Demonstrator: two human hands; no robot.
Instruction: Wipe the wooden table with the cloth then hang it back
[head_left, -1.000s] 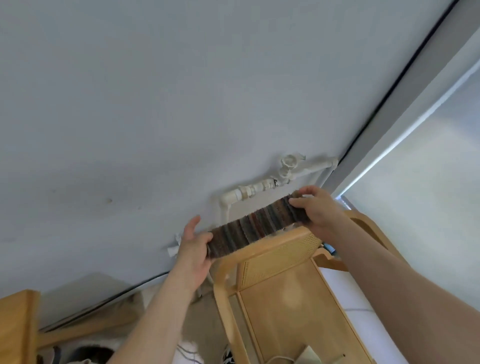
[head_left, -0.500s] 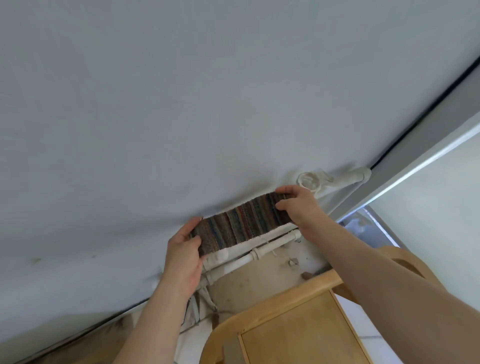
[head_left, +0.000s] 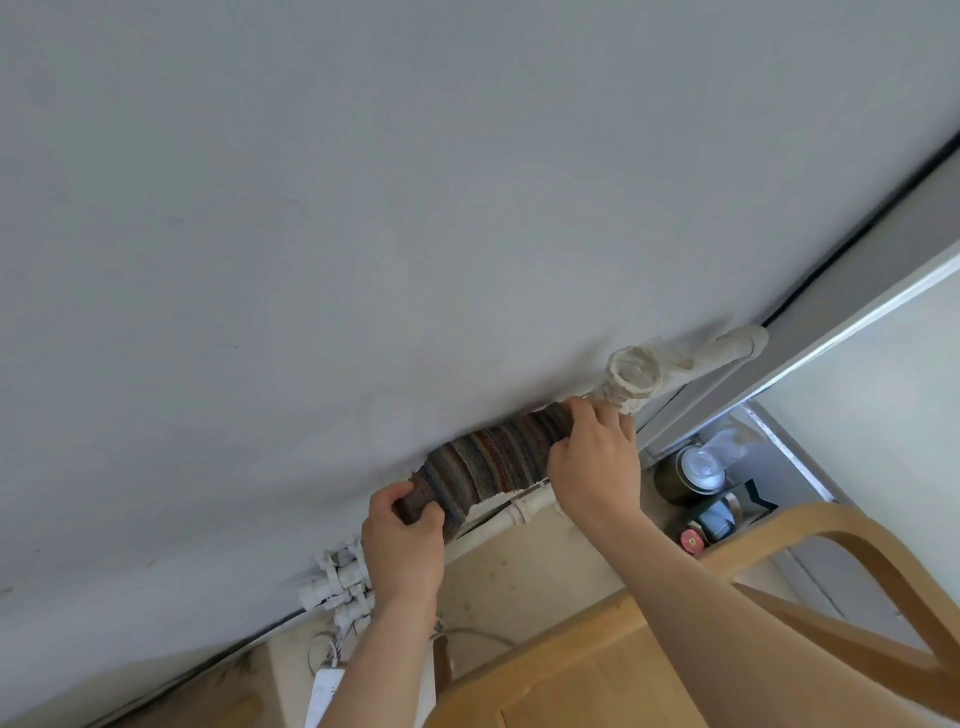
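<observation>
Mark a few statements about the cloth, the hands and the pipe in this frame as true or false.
1. Both hands grip the cloth. True: the left hand holds its lower end, the right hand its upper end.
2. The cloth is plain white. False: it is striped in dark colours.
3. The cloth lies over the white pipe by the wall. True.
4. The cloth is spread flat on a table. False: it is at the pipe, and no tabletop lies under it.
5. A dark jar stands on the floor to the right of the right hand. True.
</observation>
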